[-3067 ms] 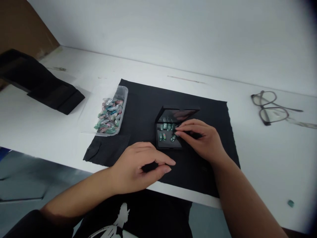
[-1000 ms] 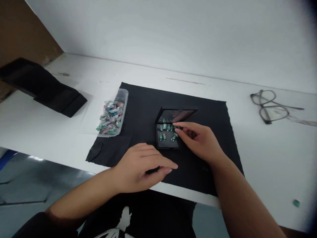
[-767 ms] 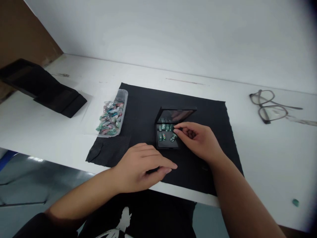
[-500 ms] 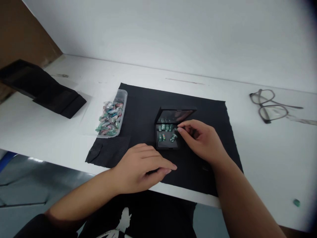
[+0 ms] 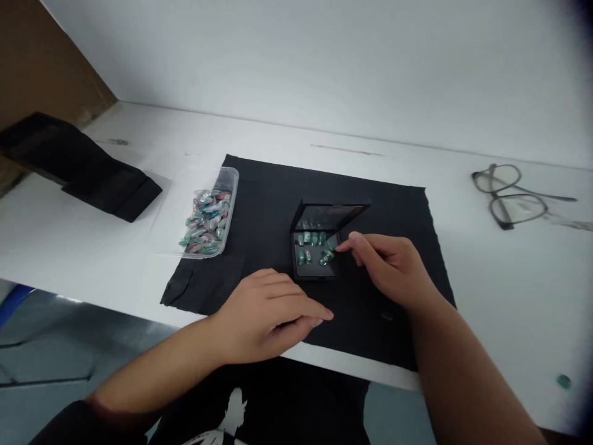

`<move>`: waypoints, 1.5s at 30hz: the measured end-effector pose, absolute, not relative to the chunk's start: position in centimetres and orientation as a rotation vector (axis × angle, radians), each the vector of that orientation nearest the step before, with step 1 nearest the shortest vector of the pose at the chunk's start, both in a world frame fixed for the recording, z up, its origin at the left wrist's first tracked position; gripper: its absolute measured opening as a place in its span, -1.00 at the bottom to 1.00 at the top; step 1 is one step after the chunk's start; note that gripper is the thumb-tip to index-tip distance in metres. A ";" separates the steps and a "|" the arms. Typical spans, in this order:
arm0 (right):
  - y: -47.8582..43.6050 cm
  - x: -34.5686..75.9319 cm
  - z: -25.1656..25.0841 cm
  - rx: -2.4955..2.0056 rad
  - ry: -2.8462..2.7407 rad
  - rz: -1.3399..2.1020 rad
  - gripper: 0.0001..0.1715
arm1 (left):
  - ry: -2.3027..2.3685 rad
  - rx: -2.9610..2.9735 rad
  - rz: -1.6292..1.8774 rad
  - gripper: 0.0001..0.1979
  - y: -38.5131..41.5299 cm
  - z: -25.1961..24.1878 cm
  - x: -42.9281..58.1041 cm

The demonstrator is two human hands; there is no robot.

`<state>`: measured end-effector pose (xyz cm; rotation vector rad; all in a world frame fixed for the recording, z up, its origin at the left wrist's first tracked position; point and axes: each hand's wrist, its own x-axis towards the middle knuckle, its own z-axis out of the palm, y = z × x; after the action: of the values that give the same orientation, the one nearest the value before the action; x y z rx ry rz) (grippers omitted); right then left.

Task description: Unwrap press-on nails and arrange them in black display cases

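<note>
On the black mat (image 5: 269,185), a small black case (image 5: 315,273) stands with its mirrored lid (image 5: 328,216) raised. Green press-on nails (image 5: 311,238) lie in it, several along the back and a pair at front left. Toward its right side, other green nails (image 5: 326,257) sit at a slant, partly overlapping. My right hand (image 5: 393,266) is just right of the case, thumb lifted away and index fingertip at the slanted nails; whether it touches them I cannot tell. Resting at the mat's front, my left hand (image 5: 269,315) holds nothing, its fingers loosely stretched.
A clear plastic tub (image 5: 230,213) heaped with assorted press-on nails stands left of the case. Beyond it is a black stand-like object (image 5: 111,185). Eyeglasses (image 5: 516,207) lie at the right, and a single green piece (image 5: 564,381) is near the table's right front.
My right hand has drawn slightly back to the right, its thumb parting from the index finger. The slanted nails show more fully. My left hand stays put.
</note>
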<state>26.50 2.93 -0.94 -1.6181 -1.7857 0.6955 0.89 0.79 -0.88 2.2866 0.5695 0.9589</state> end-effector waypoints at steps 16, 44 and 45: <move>2.9 26.2 -1.1 -1.610 -1.803 0.727 -0.51 | 0.542 2.317 1.057 -0.80 0.8 -1.3 0.5; 2.0 26.4 -0.1 -1.644 -2.111 0.701 -0.84 | 0.650 2.180 1.326 -0.80 0.9 -0.6 1.0; 2.0 26.4 0.0 -1.629 -2.128 0.730 -0.85 | 0.648 2.182 1.317 -0.81 0.9 -0.6 1.0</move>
<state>26.40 2.00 -0.04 -1.6288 -2.1282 0.7297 1.01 0.94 -0.63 2.1819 0.6480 1.3175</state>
